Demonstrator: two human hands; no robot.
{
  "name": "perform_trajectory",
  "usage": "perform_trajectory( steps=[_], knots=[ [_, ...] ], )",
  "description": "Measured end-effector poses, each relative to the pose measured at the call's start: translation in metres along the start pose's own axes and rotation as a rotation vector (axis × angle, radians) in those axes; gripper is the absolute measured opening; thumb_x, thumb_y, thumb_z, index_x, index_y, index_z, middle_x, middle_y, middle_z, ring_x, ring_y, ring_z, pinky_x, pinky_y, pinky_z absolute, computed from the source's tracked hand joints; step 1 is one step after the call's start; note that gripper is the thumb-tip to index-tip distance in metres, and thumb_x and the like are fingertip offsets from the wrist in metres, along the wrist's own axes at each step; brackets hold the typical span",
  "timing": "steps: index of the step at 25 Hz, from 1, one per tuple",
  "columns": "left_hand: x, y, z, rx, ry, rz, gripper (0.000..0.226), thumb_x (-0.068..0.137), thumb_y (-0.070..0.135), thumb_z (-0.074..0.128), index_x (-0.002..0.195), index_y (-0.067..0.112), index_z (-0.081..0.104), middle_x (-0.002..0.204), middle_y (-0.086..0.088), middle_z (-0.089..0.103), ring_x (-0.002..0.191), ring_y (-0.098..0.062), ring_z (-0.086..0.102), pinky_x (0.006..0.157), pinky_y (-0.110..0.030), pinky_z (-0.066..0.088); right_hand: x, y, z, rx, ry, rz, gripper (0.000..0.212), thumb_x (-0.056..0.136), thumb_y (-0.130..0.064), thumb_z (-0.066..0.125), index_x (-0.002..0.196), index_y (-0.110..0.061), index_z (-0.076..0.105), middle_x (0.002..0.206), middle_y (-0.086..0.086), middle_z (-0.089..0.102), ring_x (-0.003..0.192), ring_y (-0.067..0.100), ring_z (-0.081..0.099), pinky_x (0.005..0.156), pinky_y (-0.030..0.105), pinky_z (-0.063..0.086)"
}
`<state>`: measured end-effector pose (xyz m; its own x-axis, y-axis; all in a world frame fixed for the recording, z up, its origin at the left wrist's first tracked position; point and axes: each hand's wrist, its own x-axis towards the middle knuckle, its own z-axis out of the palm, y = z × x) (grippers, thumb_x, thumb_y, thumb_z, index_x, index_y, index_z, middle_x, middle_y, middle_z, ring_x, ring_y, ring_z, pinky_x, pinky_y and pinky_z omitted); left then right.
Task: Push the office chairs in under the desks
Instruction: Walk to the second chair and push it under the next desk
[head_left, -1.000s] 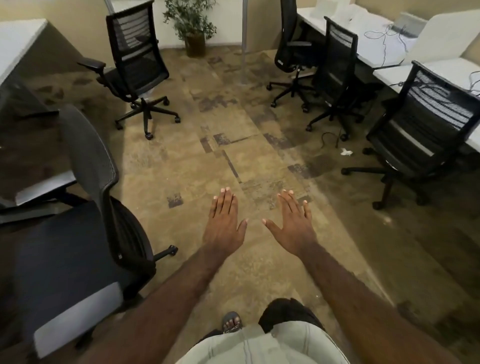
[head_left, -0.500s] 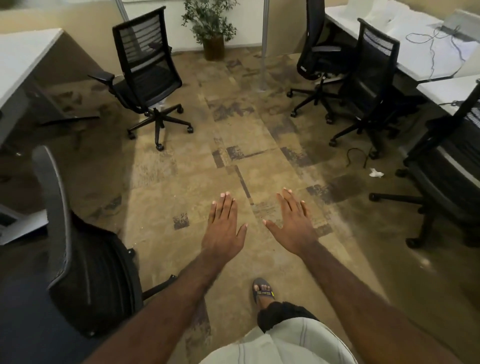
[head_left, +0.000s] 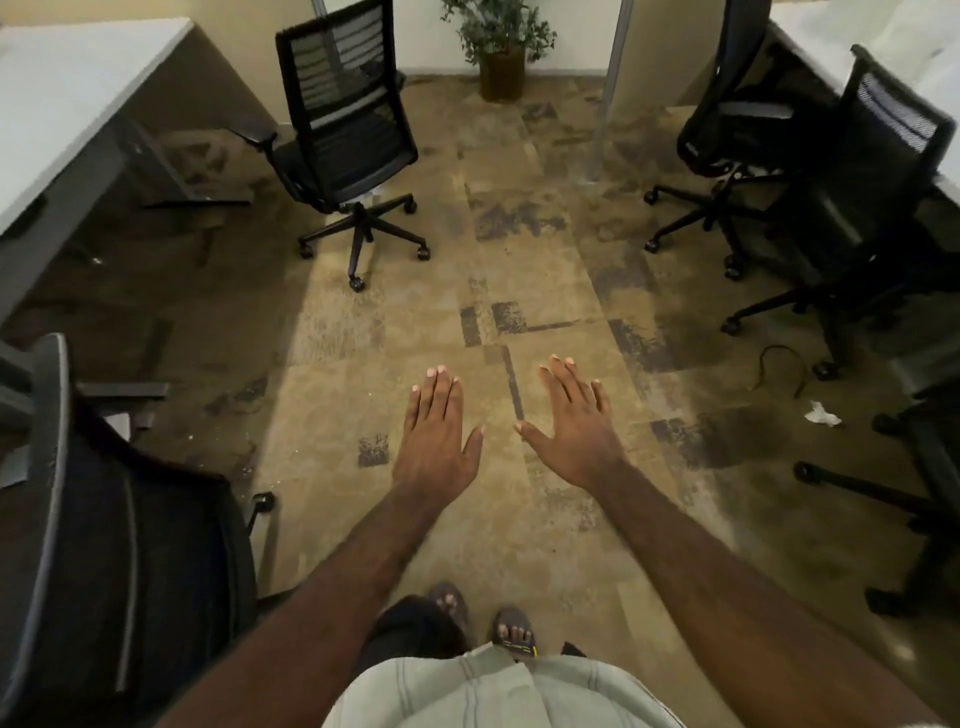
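Head view looks down on both hands stretched out flat over the carpet, palms down, fingers straight and spread, holding nothing: the left hand (head_left: 435, 434) and the right hand (head_left: 576, 426) hang side by side, apart from each other and from every chair. The mesh-backed chair (head_left: 345, 130) stands ahead and to the left, well apart from either grip, its back turned toward the person and its seat facing the left counter (head_left: 78, 98); it sits out in the open, not under the top. The left hand is the nearer one, I judge, and a push on the backrest would drive it away and leftward toward that counter. Two more chairs (head_left: 810, 171) crowd the right counter (head_left: 930, 83). Another chair's back (head_left: 57, 467) rises close at the lower left. Floor is worn patchwork carpet (head_left: 519, 291), with a loose cable (head_left: 779, 369) and a scrap of paper (head_left: 822, 414) at right. A potted plant (head_left: 501, 49) stands against the far wall.
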<state>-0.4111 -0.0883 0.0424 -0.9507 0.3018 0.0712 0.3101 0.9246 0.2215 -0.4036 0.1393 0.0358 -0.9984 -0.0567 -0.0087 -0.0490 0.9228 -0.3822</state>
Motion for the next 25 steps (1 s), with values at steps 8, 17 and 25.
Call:
perform_trajectory(
  steps=[8,17,25],
  knots=[
    [0.090,-0.064,0.007,-0.039,-0.042,-0.146,0.079,0.111,0.050,0.040,0.168,0.004,0.012,0.177,-0.019,-0.001,0.165,-0.032,-0.007,0.134,-0.051,-0.005,0.135,-0.030,0.022,0.036,-0.041,-0.104,0.090,0.105,-0.071,0.048,0.174,-0.021,0.018,0.183,-0.003,0.007,0.169,0.017,-0.001,0.135,0.052,0.000],
    [0.151,-0.116,-0.002,-0.059,0.025,-0.366,0.079,0.111,0.054,0.033,0.168,0.006,0.008,0.177,-0.017,-0.005,0.165,-0.030,-0.011,0.133,-0.047,-0.011,0.265,-0.075,0.025,0.007,-0.127,-0.294,0.086,0.105,-0.078,0.030,0.172,-0.025,0.023,0.182,-0.006,0.015,0.168,0.014,0.001,0.135,0.052,0.001],
    [0.136,-0.140,-0.013,0.034,0.122,-0.740,0.075,0.111,0.051,0.031,0.168,0.006,0.011,0.177,-0.017,0.005,0.165,-0.030,-0.006,0.133,-0.045,-0.012,0.339,-0.150,0.047,0.047,-0.378,-0.752,0.089,0.103,-0.081,0.023,0.173,-0.026,0.021,0.182,-0.005,0.011,0.168,0.011,-0.004,0.135,0.048,-0.003]
  ],
)
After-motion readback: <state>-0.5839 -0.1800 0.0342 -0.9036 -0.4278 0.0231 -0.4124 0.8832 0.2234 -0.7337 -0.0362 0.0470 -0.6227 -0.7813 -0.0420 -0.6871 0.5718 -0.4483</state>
